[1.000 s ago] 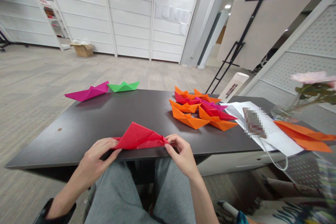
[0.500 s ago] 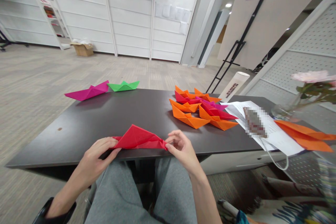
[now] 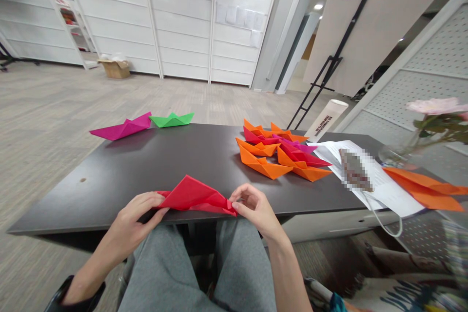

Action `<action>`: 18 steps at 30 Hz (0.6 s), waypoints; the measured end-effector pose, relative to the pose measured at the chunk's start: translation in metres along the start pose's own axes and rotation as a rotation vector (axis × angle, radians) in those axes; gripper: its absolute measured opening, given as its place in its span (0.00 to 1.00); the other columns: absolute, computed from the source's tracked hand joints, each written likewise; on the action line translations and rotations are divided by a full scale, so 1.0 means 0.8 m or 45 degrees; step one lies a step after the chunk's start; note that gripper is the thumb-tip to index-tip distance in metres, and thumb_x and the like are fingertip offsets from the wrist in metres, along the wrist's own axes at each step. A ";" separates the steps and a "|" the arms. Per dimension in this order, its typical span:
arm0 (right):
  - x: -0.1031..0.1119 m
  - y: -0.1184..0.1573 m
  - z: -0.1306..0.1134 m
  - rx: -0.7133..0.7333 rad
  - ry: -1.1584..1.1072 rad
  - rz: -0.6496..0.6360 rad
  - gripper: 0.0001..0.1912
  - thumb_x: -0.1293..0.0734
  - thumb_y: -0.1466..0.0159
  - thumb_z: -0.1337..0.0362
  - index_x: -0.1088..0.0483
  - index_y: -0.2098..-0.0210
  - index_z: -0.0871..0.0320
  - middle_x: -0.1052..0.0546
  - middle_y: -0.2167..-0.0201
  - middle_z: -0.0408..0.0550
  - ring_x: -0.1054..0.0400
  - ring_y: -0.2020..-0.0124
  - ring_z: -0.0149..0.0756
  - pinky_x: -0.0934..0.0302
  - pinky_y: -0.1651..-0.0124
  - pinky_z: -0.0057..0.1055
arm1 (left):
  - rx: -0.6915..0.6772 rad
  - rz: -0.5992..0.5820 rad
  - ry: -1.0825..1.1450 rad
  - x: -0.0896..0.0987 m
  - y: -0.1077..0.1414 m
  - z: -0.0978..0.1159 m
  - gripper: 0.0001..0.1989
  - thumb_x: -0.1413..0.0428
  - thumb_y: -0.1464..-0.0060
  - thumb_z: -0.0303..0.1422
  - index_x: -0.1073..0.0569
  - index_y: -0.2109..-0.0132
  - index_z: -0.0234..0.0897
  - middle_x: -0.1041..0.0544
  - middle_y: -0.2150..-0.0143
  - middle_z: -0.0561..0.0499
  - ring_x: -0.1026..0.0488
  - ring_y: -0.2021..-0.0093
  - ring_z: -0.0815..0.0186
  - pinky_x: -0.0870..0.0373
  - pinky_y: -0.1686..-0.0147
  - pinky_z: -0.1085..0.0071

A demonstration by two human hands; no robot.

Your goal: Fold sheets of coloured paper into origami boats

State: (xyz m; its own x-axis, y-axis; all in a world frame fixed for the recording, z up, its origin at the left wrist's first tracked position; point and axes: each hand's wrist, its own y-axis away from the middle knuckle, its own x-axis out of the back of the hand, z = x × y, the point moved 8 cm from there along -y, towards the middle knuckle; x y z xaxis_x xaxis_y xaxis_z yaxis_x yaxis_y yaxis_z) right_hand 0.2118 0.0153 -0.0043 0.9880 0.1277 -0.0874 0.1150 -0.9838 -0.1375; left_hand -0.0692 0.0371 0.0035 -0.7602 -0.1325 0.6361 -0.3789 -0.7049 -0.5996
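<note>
Pinching one red folded paper [image 3: 193, 197] at both ends, left hand [image 3: 135, 212] and right hand [image 3: 252, 207] each half-closed

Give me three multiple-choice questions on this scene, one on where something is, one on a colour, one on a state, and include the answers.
1. Where is the green paper boat? A: beside the magenta paper boat; B: on the floor; C: in a cardboard box.
2. What colour is the folded paper? A: orange; B: green; C: red.
3. What state is that paper in? A: lying untouched; B: held by both hands; C: crumpled on the floor.

1: A, the two boats stand together at the far edge of the dark table.
2: C, the paper shows red.
3: B, the left hand and right hand hold its two ends.
</note>
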 end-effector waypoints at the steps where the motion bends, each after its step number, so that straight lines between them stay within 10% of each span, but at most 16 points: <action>1: 0.001 0.000 0.002 -0.017 0.027 0.002 0.09 0.26 0.41 0.61 0.29 0.67 0.56 0.23 0.67 0.45 0.31 0.67 0.31 0.39 0.65 0.28 | 0.002 -0.005 -0.002 -0.001 0.000 0.000 0.06 0.42 0.40 0.38 0.24 0.58 0.42 0.19 0.57 0.50 0.22 0.56 0.61 0.25 0.51 0.64; 13: -0.004 -0.001 -0.011 0.042 0.341 -0.001 0.08 0.29 0.39 0.61 0.24 0.74 0.57 0.23 0.66 0.48 0.30 0.66 0.36 0.38 0.65 0.31 | 0.049 -0.017 0.016 0.000 -0.002 -0.001 0.08 0.43 0.40 0.39 0.23 0.60 0.41 0.18 0.58 0.49 0.21 0.56 0.60 0.24 0.53 0.64; 18: -0.009 0.007 -0.029 0.184 0.326 -0.203 0.16 0.33 0.35 0.52 0.20 0.56 0.55 0.24 0.58 0.53 0.30 0.58 0.41 0.37 0.59 0.35 | 0.033 0.013 0.008 -0.001 -0.002 -0.002 0.08 0.42 0.40 0.39 0.23 0.59 0.42 0.18 0.58 0.50 0.21 0.57 0.61 0.24 0.52 0.65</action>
State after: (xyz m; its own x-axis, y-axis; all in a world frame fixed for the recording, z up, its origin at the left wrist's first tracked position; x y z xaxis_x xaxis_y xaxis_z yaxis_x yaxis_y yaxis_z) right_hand 0.2078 0.0057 0.0184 0.9547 0.2249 0.1951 0.2726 -0.9236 -0.2696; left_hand -0.0688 0.0395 0.0033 -0.7674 -0.1355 0.6267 -0.3572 -0.7214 -0.5933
